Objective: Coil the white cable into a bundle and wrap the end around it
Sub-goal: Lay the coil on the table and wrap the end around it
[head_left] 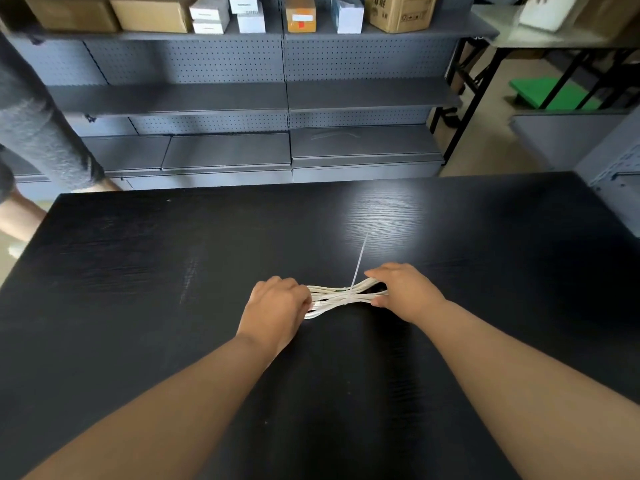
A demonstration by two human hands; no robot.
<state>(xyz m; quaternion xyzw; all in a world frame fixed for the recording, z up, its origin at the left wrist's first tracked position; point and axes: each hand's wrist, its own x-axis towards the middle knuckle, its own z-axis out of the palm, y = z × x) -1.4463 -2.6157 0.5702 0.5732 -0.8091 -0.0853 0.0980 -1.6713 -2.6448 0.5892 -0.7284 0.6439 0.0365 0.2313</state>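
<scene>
Far left: part of another person (38,133) in gray, standing by the table edge. Behind, long gray shelves (207,95), with brown and white boxes (152,13) in a row on the top one.

In front, a big black table (138,306), filling most of the view.

A little left of the middle, the left hand (277,306), back up, fingers curled tight round the left end of the white cable (341,297). Gripping, not spread out.

Between the two hands, the cable itself, folded into a flat bundle of many loops, low over the table top. On the wood or just above it: cannot tell. Squeezed thin in the middle and spread wider at both ends, like a bow. Round that thin middle, a tight white wrap. From the wrap, a thin white end (359,261), sticking up and away toward the shelves.

Right of the bundle, the right hand (401,292), fingers bent round the right end of the loops. Gripping too.

Far right, past the table, a green thing (550,93) down on the floor, behind some black legs.
</scene>
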